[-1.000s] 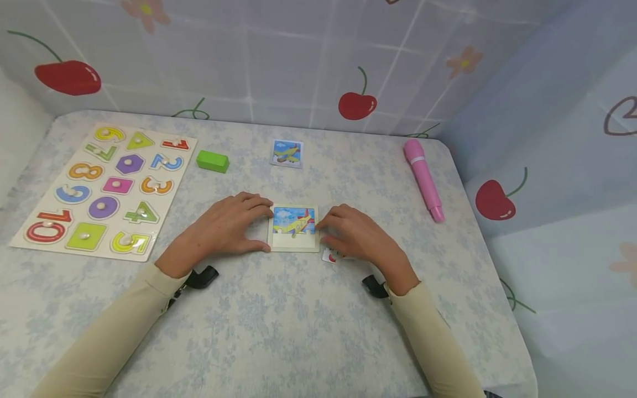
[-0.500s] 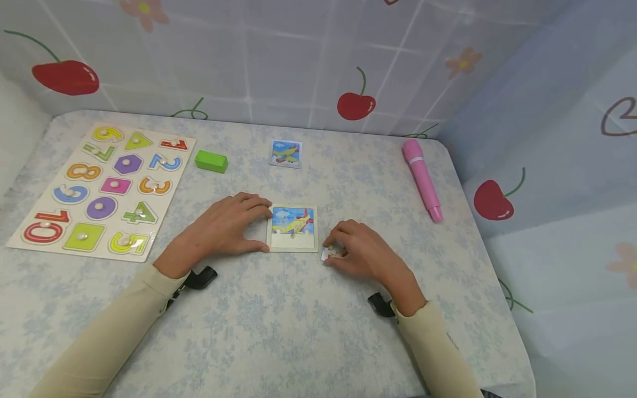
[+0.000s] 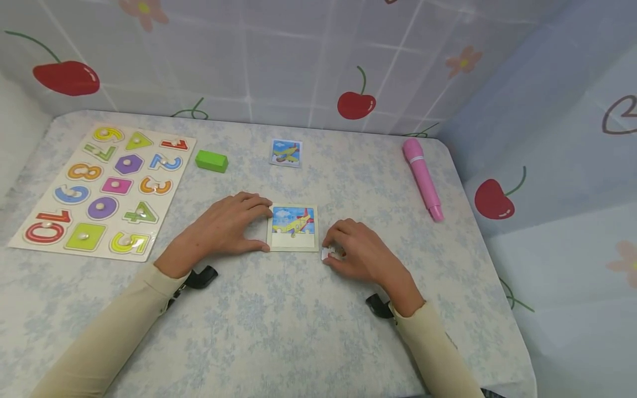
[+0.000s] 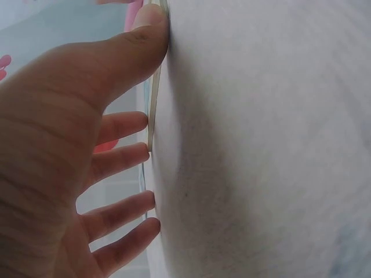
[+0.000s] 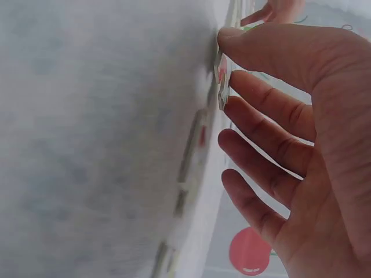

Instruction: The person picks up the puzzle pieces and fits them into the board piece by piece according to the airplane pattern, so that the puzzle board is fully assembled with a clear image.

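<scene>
The small square puzzle board lies flat in the middle of the table. Pieces of a yellow airplane on blue sky fill its upper part, and its lower strip is bare. At the board's left edge, my left hand rests with thumb and fingertips touching the side, its fingers spread and fairly straight. Just right of the board, my right hand pinches a small puzzle piece between thumb and fingers, tilted up from the cloth. More puzzle pieces lie under that hand, hidden from the head view.
A picture card of the airplane lies behind the board. Farther left are a green block and a board of numbers and shapes. A pink microphone-like stick lies at the right. A patterned curtain borders the table's back.
My right hand has moved from the puzzle board's right edge down and slightly right, and now pinches a puzzle piece there. My left hand has stayed at the board's left edge.
</scene>
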`<state>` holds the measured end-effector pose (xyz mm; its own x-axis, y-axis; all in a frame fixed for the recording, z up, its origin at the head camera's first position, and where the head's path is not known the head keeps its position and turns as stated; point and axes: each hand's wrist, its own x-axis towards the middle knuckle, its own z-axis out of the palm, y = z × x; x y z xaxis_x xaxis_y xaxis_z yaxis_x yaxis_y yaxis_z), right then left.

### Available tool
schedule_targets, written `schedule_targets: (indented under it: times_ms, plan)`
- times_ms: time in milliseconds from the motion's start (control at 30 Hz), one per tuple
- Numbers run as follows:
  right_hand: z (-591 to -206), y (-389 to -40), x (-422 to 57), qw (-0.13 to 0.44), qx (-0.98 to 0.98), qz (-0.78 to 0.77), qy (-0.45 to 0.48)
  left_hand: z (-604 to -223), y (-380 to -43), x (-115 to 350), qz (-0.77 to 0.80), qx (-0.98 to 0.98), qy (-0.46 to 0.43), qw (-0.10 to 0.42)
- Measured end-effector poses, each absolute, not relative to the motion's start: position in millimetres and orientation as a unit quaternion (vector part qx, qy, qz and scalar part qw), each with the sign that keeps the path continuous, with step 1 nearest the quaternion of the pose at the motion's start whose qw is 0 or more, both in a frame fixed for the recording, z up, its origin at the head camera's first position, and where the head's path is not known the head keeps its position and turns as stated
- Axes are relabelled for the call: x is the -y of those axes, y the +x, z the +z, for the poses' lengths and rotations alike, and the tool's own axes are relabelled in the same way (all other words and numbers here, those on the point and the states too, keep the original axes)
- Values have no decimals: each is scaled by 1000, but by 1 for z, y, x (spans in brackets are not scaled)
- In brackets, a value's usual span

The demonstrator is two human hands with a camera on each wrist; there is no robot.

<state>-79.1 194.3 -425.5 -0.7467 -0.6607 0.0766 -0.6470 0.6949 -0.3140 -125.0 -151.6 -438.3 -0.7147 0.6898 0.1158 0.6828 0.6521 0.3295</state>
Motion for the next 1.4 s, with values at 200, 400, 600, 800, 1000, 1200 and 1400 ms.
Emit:
schedule_targets:
  times_ms: [200,400,600,800,1000,1200,1400]
  plan:
    - [-417,-84,-185,25,-920,-155,-359,-438,-124,151,174,-912,372,14]
    - [-412,-90,-172,26,-914,-157,-374,-439,-125,151,174,-911,373,14]
    - [-410,-95,-158,19,-908,-147,-391,-439,-125,151,175,-910,376,12]
    - [-409,-99,-145,30,-907,-140,-397,-438,-125,151,179,-907,381,6]
    - [-411,-103,-136,27,-903,-142,-406,-439,-125,152,178,-906,385,-3]
    - [-415,-108,-127,33,-903,-141,-405,-440,-126,153,180,-904,388,-7]
    - [-417,-111,-116,43,-900,-135,-412,-440,-125,153,181,-904,388,-7]
